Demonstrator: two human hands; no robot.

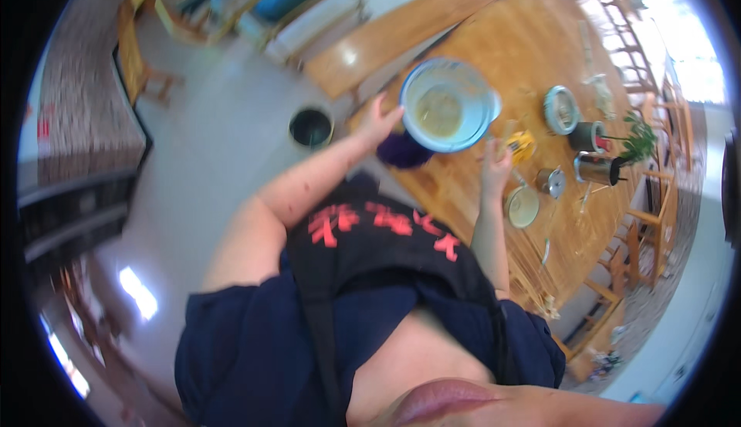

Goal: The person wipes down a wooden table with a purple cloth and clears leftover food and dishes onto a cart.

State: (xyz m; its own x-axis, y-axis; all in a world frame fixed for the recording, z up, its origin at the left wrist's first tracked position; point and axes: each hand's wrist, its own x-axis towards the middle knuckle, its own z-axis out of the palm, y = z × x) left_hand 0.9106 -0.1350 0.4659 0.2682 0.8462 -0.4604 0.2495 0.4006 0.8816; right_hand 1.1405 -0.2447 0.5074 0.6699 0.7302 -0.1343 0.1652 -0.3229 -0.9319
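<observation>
A pale blue plastic basin [480, 120] with cloudy liquid and pale matter in its bottom stands out over the near part of the wooden table [544, 33]. At its left rim is my left hand [379, 121], thumb and fingers spread; whether it grips the rim is not clear. My right hand [496, 163] is right of and below the basin, beside a yellow item [520, 148]. Blur hides whether its fingers hold a thin pale thing. Something dark purple [404, 150] shows under the basin's lower left side.
Further right on the table are a round dish [561, 109], a dark pot [583, 137], a metal canister [596, 168], a lidded metal pot [551, 182], a pale bowl [522, 207] and a green plant [639, 140]. A wooden bench [399, 27] flanks the table; a dark bucket [311, 127] stands on the floor.
</observation>
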